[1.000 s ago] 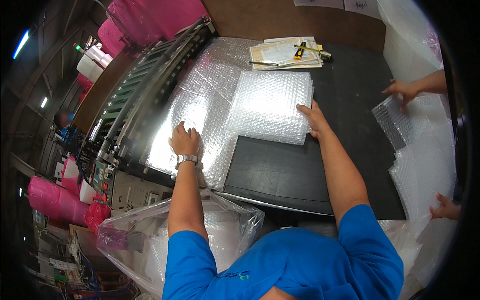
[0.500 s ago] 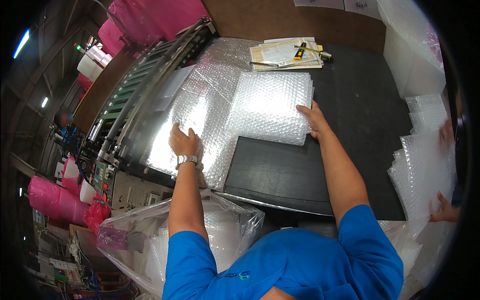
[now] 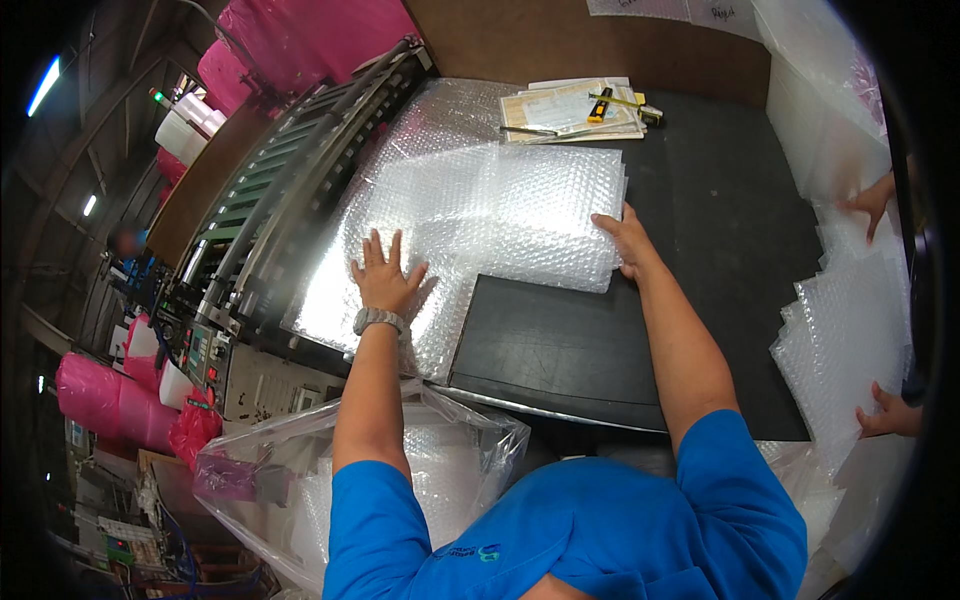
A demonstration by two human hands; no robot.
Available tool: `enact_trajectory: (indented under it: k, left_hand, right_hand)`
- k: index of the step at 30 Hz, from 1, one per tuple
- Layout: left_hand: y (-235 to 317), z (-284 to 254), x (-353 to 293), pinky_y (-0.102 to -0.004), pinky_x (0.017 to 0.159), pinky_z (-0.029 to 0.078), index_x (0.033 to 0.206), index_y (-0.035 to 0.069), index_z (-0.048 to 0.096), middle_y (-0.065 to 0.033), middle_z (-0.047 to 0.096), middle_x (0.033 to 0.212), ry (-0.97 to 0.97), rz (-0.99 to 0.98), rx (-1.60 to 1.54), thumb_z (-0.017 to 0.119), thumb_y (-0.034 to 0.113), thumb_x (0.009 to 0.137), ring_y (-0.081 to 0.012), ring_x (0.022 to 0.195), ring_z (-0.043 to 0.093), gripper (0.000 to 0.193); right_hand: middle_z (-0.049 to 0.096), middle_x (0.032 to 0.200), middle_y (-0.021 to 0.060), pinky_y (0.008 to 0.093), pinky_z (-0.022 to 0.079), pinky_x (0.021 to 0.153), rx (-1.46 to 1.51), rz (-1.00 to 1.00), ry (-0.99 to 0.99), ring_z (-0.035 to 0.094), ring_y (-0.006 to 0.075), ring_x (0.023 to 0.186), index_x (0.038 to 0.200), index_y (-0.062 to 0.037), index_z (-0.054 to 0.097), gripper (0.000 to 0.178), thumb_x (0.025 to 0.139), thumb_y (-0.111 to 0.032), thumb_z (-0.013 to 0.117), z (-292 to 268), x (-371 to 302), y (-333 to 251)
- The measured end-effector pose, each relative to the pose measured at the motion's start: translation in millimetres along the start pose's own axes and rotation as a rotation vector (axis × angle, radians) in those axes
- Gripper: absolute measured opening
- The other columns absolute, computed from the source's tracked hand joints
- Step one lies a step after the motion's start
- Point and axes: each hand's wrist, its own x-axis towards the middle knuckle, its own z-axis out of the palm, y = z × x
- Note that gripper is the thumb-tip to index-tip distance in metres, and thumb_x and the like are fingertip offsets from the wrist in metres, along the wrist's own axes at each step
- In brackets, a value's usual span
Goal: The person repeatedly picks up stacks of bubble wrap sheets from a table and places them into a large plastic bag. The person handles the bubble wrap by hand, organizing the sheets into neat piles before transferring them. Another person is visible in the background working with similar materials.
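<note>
My left hand lies with fingers spread on clear bubble wrap that stretches along the machine's outfeed side. Just beyond those fingertips, another bubble wrap piece reaches up to the left part of a stack of bubble wrap sheets. Gripping that stack by its right edge is my right hand, its thumb on top and its other fingers partly hidden beneath. The sheets rest partly on the wide bubble wrap and partly on the black table.
Papers with a yellow cutter and a tape measure lie at the back. The roller machine stands left. At right, a co-worker's hands handle bubble wrap sheets. A clear plastic bag hangs below the front edge.
My left hand has shifted slightly right and spread its fingers flat. A piece from the machine side now lies against the stack. My right hand stays put; one co-worker's hand has moved up.
</note>
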Motion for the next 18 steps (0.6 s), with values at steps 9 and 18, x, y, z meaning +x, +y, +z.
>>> enact_trajectory:
  k: [9, 18]
  left_hand:
    - [47, 0, -9, -0.0609, 0.1, 0.011, 0.128, 0.026, 0.039, -0.0059, 0.037, 0.134, -0.319, 0.283, -0.162, 0.044, 0.063, 0.076, -0.0278, 0.128, 0.026, 0.064]
    - [111, -20, -52, -0.0544, 0.102, 0.012, 0.127, 0.013, 0.039, -0.0135, 0.036, 0.131, -0.074, 0.321, -0.606, 0.06, 0.057, 0.069, -0.0331, 0.126, 0.026, 0.076]
  right_hand:
    - [0.047, 0.116, 0.0183, 0.0363, 0.047, 0.08, -0.041, 0.049, -0.063, 0.052, 0.0242, 0.101, 0.132, -0.0017, 0.02, 0.072, 0.075, -0.008, 0.063, 12, -23, -19]
    - [0.041, 0.123, 0.0139, 0.035, 0.035, 0.094, -0.168, -0.216, -0.075, 0.042, 0.0235, 0.113, 0.134, -0.0043, 0.019, 0.085, 0.064, 0.0, 0.067, 12, -39, -20]
